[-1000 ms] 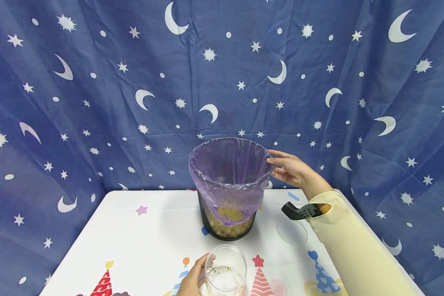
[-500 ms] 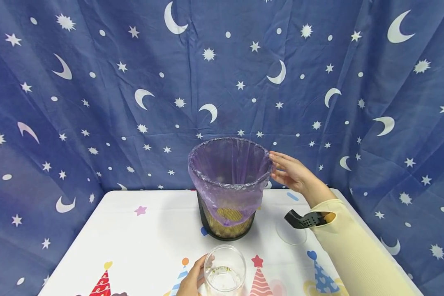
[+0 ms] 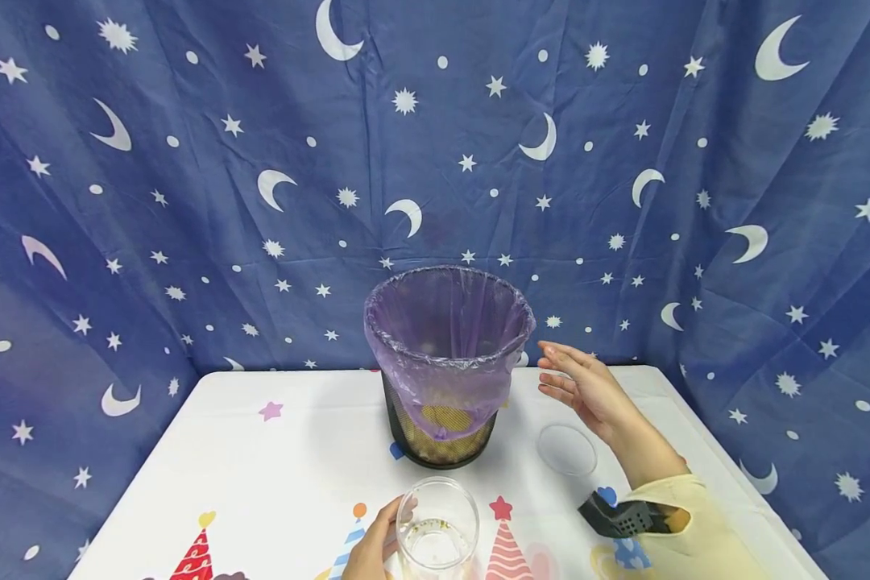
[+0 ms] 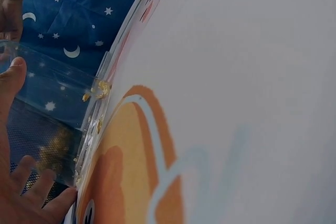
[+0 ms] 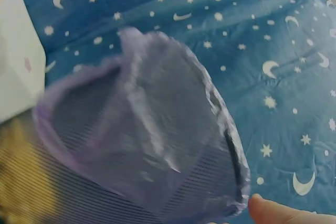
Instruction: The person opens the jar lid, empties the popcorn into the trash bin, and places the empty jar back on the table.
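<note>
At the table's front edge my left hand (image 3: 371, 549) holds a clear plastic cup (image 3: 471, 515) by its left side. Small yellowish bits lie at the bottom of the cup; in the left wrist view the thumb (image 4: 17, 72) is against its wall. Behind it stands a black mesh wastebasket (image 3: 435, 443), lined with a purple bin bag (image 3: 449, 387) folded over the rim. My right hand (image 3: 587, 387) is in the air right of the wastebasket, apart from it, with loosely extended fingers and nothing held.
A clear round disc (image 3: 567, 449), like a lid, lies on the table right of the wastebasket. The white tablecloth (image 3: 275, 459) has printed party hats and stars. A blue curtain (image 3: 261, 193) with moons and stars hangs close behind the table.
My right hand has come off the bin bag's rim and moved down and right, toward me. The left hand and cup have stayed in place.
</note>
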Motion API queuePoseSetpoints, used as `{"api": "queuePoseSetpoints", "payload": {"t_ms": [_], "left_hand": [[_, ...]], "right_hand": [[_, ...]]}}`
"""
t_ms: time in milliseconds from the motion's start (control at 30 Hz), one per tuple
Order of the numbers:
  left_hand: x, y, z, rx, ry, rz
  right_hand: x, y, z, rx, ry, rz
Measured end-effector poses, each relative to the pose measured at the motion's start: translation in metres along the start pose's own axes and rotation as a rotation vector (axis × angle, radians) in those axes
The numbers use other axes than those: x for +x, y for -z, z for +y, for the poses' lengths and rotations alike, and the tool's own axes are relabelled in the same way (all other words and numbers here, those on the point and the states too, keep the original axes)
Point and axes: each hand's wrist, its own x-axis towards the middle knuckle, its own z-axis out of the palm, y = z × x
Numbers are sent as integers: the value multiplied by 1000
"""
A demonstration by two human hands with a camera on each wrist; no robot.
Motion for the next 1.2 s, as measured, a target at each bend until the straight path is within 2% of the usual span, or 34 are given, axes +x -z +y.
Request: {"api": "queuePoseSetpoints", "payload": {"t_ms": [167, 333, 500, 667, 800, 900, 1133, 1200], "left_hand": [[0, -1, -1, 29, -33, 2], [1, -2, -2, 33, -40, 9], [2, -2, 1, 9, 0, -5], [2, -3, 3, -58, 56, -26], [3, -3, 2, -66, 54, -26], [4, -3, 2, -64, 41, -29], [9, -8, 12, -81, 122, -50], [12, -12, 15, -78, 111, -53]], "right_hand": [[-23, -15, 31, 13, 31, 2], [-45, -32, 68, 57, 51, -59], [-63, -47, 101, 47, 76, -227], [-74, -59, 129, 49, 90, -403], [-77, -67, 146, 89, 140, -514], [-79, -72, 153, 77, 145, -514], [-80, -71, 158, 9, 178, -444], [-79, -67, 160, -14, 195, -421]]}}
